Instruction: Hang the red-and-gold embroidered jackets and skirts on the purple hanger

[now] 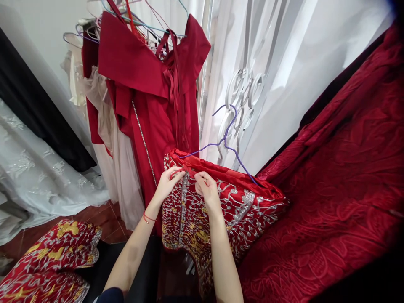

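A red skirt (202, 210) with silver and gold embroidery hangs in front of me, its red waistband lining showing along the top. The purple hanger (224, 141) reaches down into the waist opening. At the front of the waistband is a thin red tie ribbon (188, 170), partly hidden by fingers. My left hand (170, 179) pinches the ribbon on one side, and a red string bracelet circles that wrist. Close by on the other side, my right hand (206, 187) is closed with a bit of the ribbon between its fingers.
Behind the skirt hangs a dark red dress (148, 84) among other garments on hangers. White ornate metalwork (241, 99) stands before white curtains. Patterned red fabric (331, 189) drapes at right. Another embroidered garment (59, 252) lies lower left beside a black surface (123, 252).
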A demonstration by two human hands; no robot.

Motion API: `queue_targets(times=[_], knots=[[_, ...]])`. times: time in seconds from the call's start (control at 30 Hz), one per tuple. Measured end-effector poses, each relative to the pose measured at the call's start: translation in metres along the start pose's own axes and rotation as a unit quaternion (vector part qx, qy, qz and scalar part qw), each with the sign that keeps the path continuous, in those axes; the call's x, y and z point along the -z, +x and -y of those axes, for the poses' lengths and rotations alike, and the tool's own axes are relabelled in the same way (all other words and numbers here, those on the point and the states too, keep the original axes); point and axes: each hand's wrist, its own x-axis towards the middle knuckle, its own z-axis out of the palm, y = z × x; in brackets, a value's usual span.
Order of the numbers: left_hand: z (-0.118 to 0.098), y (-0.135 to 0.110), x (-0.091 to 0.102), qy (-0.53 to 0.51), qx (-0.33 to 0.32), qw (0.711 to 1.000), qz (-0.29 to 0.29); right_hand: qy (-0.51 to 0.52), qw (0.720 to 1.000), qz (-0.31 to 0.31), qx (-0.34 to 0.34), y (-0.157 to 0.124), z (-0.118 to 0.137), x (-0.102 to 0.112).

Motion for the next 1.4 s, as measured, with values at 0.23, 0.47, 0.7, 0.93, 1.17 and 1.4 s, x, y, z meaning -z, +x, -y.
queue_targets(times=[0.23, 0.47, 0.7, 0.93, 1.17, 1.4], knots=[[0.020, -0.011, 0.000, -0.033, 0.035, 0.997, -0.061, -0.145, 0.986, 0.079, 0.009, -0.013, 0.009, 0.009], [0.024, -0.008, 0.018, -0.024, 0.012, 0.990, -0.139, -0.157, 0.971, 0.179, 0.001, -0.032, 0.019, 0.014], [0.023, -0.009, 0.027, 0.003, 0.017, 0.990, -0.138, -0.013, 0.998, 0.031, 0.059, -0.031, 0.017, 0.020], [0.019, -0.013, 0.047, -0.007, 0.017, 0.997, -0.074, 0.058, 0.992, -0.051, 0.105, -0.026, 0.021, 0.025], [0.034, 0.002, 0.083, -0.045, -0.027, 0.955, -0.292, 0.146, 0.916, -0.322, 0.188, -0.015, 0.033, 0.048], [0.081, -0.010, 0.138, 0.121, 0.046, 0.938, -0.321, 0.038, 0.836, -0.412, 0.360, -0.034, 0.049, 0.027]])
